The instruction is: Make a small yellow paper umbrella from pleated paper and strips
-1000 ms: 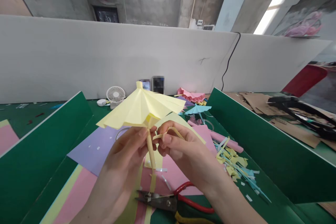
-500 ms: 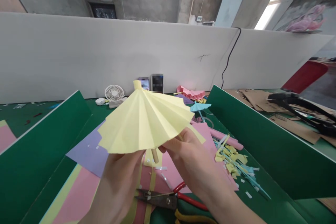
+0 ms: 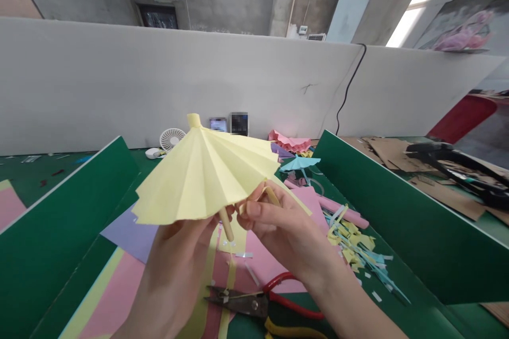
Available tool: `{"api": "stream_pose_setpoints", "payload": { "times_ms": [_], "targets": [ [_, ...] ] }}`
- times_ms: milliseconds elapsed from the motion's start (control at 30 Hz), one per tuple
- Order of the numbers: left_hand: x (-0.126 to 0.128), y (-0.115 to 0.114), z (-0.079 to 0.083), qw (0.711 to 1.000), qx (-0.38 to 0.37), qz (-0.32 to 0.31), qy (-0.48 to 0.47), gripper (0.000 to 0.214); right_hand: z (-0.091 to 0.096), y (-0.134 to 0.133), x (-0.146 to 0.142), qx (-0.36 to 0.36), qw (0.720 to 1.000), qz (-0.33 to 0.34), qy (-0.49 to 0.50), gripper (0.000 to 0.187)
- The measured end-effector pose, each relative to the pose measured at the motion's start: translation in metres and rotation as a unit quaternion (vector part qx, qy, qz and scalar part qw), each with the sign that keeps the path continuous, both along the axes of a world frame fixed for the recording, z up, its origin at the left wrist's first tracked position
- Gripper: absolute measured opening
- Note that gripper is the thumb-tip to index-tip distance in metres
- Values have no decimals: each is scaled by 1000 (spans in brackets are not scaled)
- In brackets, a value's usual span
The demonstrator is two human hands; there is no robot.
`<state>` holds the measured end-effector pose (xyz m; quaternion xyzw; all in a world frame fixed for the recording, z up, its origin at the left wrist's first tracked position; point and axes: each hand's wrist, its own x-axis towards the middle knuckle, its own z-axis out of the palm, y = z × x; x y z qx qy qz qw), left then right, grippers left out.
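Note:
A pleated yellow paper umbrella [image 3: 202, 175] is held up in front of me, its canopy tilted. From beneath, my left hand [image 3: 178, 254] grips it, with most of the fingers hidden by the canopy. The rolled paper handle [image 3: 226, 225] slants down out of the underside. My right hand [image 3: 282, 220] is closed at the canopy's right rim, pinching a narrow yellow paper strip [image 3: 272, 196] that curls over the fingers. Below both hands lie red-handled scissors [image 3: 254, 304], blades parted and pointing left.
Pink paper [image 3: 274, 265] and purple paper [image 3: 129, 235] sheets lie underneath. Paper scraps [image 3: 358, 243] and a small blue paper umbrella [image 3: 300, 163] are on the right. Green side boards [image 3: 397, 212] flank the workspace. A white fan [image 3: 172, 139] stands by the back partition.
The umbrella has shifted left with my left hand, showing more of its handle. My right hand has turned, and the strip in its fingers now shows more plainly.

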<state>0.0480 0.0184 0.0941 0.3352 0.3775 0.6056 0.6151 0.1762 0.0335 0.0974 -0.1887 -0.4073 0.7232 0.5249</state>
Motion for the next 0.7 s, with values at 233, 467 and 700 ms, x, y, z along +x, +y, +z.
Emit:
{"api": "stream_pose_setpoints", "payload": {
  "times_ms": [233,467,700],
  "targets": [
    [-1,-3,-2,1000,-15,-1,26,15,-4,3,4,-40,990,108,79,10],
    [-1,-2,2,999,-42,-22,10,15,-2,1,3,-63,983,127,119,9],
    [1,-4,2,997,-73,0,1,22,-1,-3,1,-87,972,137,168,8]
  ]
}}
